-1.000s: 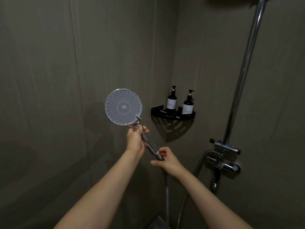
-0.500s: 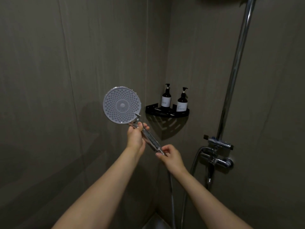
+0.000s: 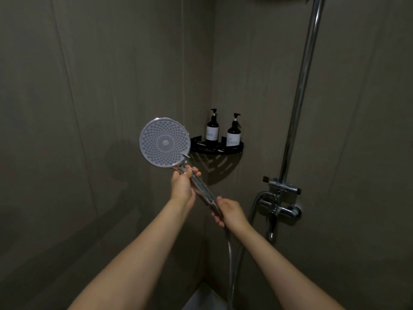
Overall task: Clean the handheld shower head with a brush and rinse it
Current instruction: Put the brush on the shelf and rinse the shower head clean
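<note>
Shower head: centre frame, face toward camera, barely moved since a second ago; left hand fingers grip upper handle, right hand fingers pinch its base; no brush visible, scrubbing apparently unstarted.

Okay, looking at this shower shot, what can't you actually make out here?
Head view, the only one:
- Brush: none in sight.
- Labels on the two pump bottles: too small to read.
- Hose: cut off by the bottom edge.
- Base of the shower head handle: hidden in the right hand; the left hand covers part of the handle.
- Riser pipe top: cut off.
</note>
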